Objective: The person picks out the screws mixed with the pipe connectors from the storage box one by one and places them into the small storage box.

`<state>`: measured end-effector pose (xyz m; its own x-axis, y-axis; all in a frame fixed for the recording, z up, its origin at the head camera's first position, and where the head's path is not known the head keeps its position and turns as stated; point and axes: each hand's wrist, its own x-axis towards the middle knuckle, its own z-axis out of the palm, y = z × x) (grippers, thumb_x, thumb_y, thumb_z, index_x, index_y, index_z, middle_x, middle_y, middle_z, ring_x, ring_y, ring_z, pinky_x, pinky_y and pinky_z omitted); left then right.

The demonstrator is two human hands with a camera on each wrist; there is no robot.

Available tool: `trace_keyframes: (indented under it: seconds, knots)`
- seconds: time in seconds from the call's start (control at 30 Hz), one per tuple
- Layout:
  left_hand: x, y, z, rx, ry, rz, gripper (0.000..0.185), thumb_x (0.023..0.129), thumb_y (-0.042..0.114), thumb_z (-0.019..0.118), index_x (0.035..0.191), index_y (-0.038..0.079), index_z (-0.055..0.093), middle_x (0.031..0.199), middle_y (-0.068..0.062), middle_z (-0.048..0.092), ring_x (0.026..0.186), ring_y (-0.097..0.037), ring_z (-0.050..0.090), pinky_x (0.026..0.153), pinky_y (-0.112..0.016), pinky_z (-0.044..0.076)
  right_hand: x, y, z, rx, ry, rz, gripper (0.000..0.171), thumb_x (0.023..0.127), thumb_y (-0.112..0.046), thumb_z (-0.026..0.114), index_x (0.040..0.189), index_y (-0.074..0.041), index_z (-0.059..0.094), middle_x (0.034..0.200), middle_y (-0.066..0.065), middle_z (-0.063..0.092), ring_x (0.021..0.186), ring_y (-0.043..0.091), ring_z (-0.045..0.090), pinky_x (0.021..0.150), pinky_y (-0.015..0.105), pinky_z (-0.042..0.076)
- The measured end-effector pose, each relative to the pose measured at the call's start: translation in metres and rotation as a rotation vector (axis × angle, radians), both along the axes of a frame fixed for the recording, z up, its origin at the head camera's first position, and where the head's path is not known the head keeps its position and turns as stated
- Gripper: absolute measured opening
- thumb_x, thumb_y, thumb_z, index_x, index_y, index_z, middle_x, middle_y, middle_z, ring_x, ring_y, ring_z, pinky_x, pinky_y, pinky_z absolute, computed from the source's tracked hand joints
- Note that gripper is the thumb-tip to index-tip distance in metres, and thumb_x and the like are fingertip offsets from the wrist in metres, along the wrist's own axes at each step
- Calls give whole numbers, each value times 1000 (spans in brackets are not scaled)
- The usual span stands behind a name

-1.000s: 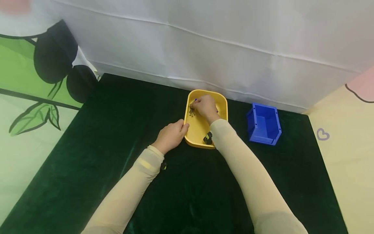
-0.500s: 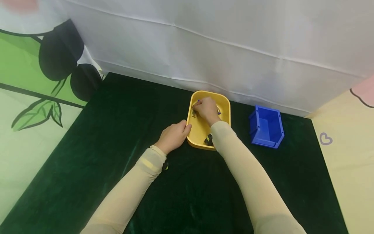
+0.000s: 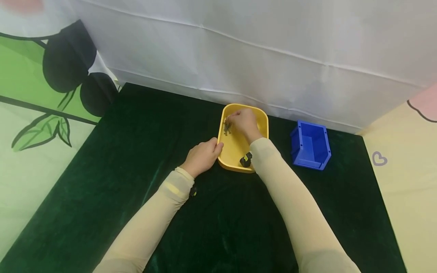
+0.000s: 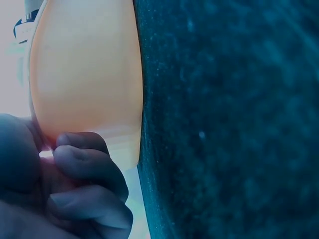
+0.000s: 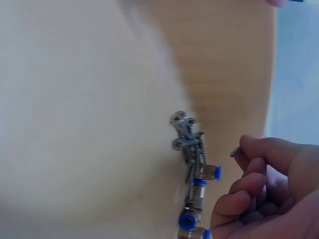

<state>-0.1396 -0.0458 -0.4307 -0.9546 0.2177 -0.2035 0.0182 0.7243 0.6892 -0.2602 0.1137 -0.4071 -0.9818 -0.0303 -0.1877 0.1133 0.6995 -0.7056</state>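
Note:
A yellow bin point(image 3: 235, 151) stands on the dark green cloth. My left hand point(image 3: 201, 157) grips its near left rim, thumb over the edge and fingers curled outside against the wall, as the left wrist view shows. My right hand point(image 3: 245, 120) is inside the bin, pinching a small screw point(image 5: 236, 151) between thumb and fingertip. In the right wrist view a heap of screws point(image 5: 187, 134) lies beside that hand on the bin floor. Several metal tube fittings with blue ends point(image 5: 198, 191) lie in a row next to the screws; the hand hides them in the head view.
A blue open-front storage bin point(image 3: 310, 148) stands to the right of the yellow one. Behind both, a white curtain point(image 3: 239, 57) hangs along the far edge of the green cloth point(image 3: 153, 125). Printed cloth point(image 3: 51, 94) borders the left side.
My right hand has risen slightly and shifted right from the screw heap, uncovering more of it. The left hand keeps its hold on the rim. The head view has shifted a little.

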Motion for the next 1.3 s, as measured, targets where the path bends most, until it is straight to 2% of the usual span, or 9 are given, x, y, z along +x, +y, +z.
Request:
trace_keyframes:
  seconds: [0.2, 0.37, 0.57, 0.73, 0.87, 1.0, 1.07, 1.2, 1.3]
  knots:
    - [-3, 0, 1, 9, 6, 7, 34, 107, 44, 35, 103, 15, 53, 76, -5, 54, 61, -21, 53, 55, -33, 40, 0, 4, 16, -55, 25, -23, 19, 89, -25, 75, 91, -6, 77, 91, 5, 71, 84, 18, 57, 69, 29, 45]
    - [-2, 1, -1, -3, -28, -3, 35, 107, 45, 34, 104, 16, 53, 77, -5, 54, 62, -20, 53, 56, -32, 41, 6, 9, 24, -74, -32, -44, 22, 89, -29, 74, 96, -8, 77, 94, 2, 70, 88, 17, 58, 73, 29, 47]
    - [-2, 0, -2, 21, -15, -6, 34, 107, 44, 35, 105, 16, 53, 77, -5, 55, 62, -21, 54, 56, -33, 41, 12, 15, 32, -104, -20, -64, 25, 90, -31, 73, 98, -8, 75, 100, 8, 70, 84, 17, 57, 70, 29, 46]
    - [2, -4, -3, 9, -32, -12, 35, 107, 45, 34, 105, 16, 53, 77, -5, 55, 62, -21, 54, 56, -33, 42, 17, 21, 37, -142, -50, -83, 28, 90, -32, 73, 101, -6, 75, 106, 11, 69, 86, 18, 56, 70, 31, 46]
    - [4, -5, -3, 10, -25, -10, 35, 107, 46, 34, 106, 16, 53, 76, -5, 55, 61, -21, 54, 55, -33, 42, 20, 26, 38, -141, -41, -103, 29, 89, -33, 74, 102, -6, 75, 103, 11, 68, 77, 17, 57, 65, 34, 49]
    - [6, -7, -2, 11, -14, -6, 34, 107, 45, 34, 106, 16, 53, 76, -5, 55, 61, -21, 54, 55, -33, 41, 24, 30, 39, -159, -14, -126, 26, 88, -32, 76, 96, -7, 76, 91, 13, 68, 61, 17, 53, 59, 37, 49]
    - [7, -9, -2, 4, -11, -2, 34, 107, 45, 34, 106, 16, 53, 76, -6, 55, 60, -22, 54, 55, -32, 40, 25, 30, 40, -165, -8, -130, 24, 88, -31, 76, 94, -8, 76, 93, 10, 68, 67, 17, 54, 62, 36, 48]
    - [7, -12, -3, 12, -7, 9, 33, 107, 44, 36, 106, 16, 53, 75, -6, 54, 61, -22, 54, 55, -33, 40, 30, 34, 42, -189, 14, -132, 25, 89, -31, 74, 96, -8, 76, 106, 3, 66, 92, 19, 55, 78, 36, 48]
    - [7, -11, -4, 38, -22, 12, 33, 107, 44, 36, 107, 15, 53, 76, -7, 55, 62, -23, 54, 56, -33, 41, 34, 40, 42, -201, 36, -147, 26, 90, -32, 74, 96, -6, 76, 108, 3, 65, 98, 23, 57, 81, 38, 50]
